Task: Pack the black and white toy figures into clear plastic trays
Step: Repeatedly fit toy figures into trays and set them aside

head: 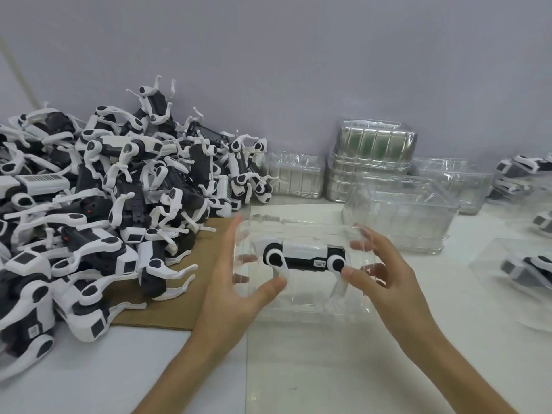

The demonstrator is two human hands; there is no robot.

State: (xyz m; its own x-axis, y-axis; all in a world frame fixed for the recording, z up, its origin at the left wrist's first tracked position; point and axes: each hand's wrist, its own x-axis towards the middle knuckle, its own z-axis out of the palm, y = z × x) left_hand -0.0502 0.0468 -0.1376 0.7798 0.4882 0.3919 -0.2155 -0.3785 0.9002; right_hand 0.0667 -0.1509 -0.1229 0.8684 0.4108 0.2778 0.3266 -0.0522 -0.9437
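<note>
A plain pale grey-lilac wall rises behind the white table, evenly lit. A brown cardboard sheet lies flat on the table's left half.

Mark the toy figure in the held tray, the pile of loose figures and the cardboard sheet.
toy figure (304,254): head view, white upper body.
pile of loose figures (119,186): head view, middle of heap.
cardboard sheet (161,315): head view, bare brown part.
</note>
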